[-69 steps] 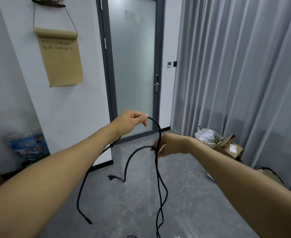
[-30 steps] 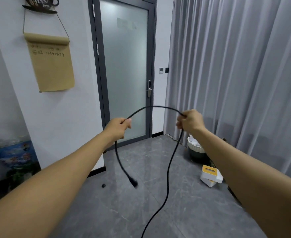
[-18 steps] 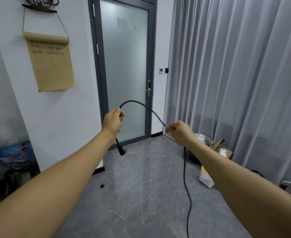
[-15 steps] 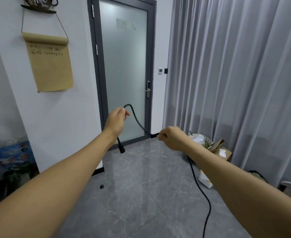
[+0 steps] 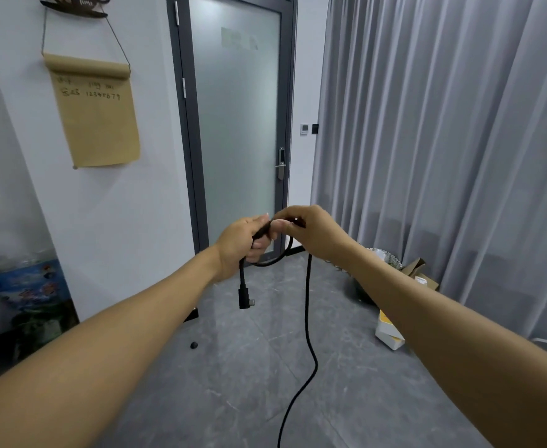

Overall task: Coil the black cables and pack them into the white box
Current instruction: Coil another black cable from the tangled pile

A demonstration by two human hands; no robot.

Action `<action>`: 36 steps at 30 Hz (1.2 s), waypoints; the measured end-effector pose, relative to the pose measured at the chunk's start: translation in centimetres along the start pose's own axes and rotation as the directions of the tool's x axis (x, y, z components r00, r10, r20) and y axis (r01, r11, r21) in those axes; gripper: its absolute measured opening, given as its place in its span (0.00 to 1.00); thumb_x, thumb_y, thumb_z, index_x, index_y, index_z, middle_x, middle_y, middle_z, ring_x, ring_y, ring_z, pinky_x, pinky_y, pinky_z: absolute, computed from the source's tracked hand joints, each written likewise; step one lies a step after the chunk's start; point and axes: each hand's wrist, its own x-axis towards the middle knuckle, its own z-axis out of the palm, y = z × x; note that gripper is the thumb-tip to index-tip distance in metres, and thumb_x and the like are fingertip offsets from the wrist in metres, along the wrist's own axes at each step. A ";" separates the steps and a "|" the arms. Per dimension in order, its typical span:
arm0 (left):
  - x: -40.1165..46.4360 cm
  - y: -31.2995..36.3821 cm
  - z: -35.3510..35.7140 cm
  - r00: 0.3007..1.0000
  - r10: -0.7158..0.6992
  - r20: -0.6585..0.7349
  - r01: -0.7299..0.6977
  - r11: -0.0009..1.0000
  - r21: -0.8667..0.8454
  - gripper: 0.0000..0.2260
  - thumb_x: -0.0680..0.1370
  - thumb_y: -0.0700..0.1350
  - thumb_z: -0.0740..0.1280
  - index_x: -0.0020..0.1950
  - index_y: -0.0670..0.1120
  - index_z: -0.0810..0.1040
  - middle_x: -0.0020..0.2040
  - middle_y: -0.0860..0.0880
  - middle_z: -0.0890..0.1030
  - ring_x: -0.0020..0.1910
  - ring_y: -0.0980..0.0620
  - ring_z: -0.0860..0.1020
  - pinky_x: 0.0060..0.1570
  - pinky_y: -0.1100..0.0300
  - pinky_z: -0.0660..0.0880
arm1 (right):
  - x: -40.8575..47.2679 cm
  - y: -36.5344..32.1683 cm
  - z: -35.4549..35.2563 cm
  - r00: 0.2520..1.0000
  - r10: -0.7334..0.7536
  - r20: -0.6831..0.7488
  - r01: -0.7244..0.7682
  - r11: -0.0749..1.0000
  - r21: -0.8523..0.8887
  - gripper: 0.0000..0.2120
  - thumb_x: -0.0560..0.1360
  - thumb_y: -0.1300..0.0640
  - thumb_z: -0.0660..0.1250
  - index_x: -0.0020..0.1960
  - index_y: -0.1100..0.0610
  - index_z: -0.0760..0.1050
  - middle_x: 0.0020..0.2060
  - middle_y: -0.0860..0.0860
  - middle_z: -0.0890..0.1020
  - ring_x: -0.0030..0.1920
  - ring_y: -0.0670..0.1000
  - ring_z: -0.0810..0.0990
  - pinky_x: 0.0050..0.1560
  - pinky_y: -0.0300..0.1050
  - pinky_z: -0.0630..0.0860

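Note:
Both hands meet at chest height in front of the glass door. My left hand (image 5: 243, 244) grips a black cable (image 5: 307, 318) near its end, and the angled plug (image 5: 243, 299) hangs just below that fist. My right hand (image 5: 307, 232) pinches the same cable right beside the left, and a small loop curves between the two hands. The rest of the cable drops from my right hand to the floor and leaves the frame at the bottom. A white box with a yellow top (image 5: 388, 334) lies on the floor at the right, partly hidden behind my right forearm.
A woven bin (image 5: 385, 258) and a brown cardboard box (image 5: 422, 276) stand by the grey curtain at the right. A small black knob (image 5: 194, 345) lies on the grey tiles. Colourful packages (image 5: 29, 289) sit against the left wall.
My right hand has moved left and up with the cable to meet my left hand, closing a first small loop. The plug end still hangs below my left hand.

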 end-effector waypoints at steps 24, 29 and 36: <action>-1.1 -0.3 1.2 0.976 0.111 -0.186 -0.169 0.928 -0.331 0.17 0.83 0.52 0.50 0.47 0.44 0.74 0.25 0.54 0.64 0.23 0.58 0.64 0.30 0.66 0.69 | -1.1 -0.4 1.2 0.913 0.405 0.044 -0.270 0.521 0.810 0.20 0.80 0.47 0.57 0.34 0.57 0.70 0.20 0.46 0.67 0.21 0.43 0.59 0.20 0.33 0.57; -1.5 -0.1 1.1 0.997 0.038 -0.062 -0.060 0.913 -0.404 0.16 0.83 0.50 0.51 0.48 0.43 0.74 0.26 0.53 0.64 0.25 0.57 0.64 0.30 0.66 0.70 | -1.4 -0.2 0.9 0.893 0.443 0.077 -0.322 0.510 0.797 0.20 0.79 0.48 0.59 0.33 0.57 0.68 0.20 0.46 0.65 0.21 0.43 0.57 0.18 0.33 0.55; -1.2 -0.1 1.6 0.984 -0.112 -0.141 0.061 0.944 -0.325 0.16 0.84 0.43 0.50 0.43 0.42 0.72 0.28 0.52 0.64 0.26 0.57 0.62 0.28 0.66 0.67 | -1.7 0.3 1.2 0.870 0.492 0.026 -0.373 0.625 0.685 0.21 0.79 0.48 0.60 0.31 0.58 0.69 0.21 0.48 0.65 0.22 0.45 0.57 0.19 0.35 0.54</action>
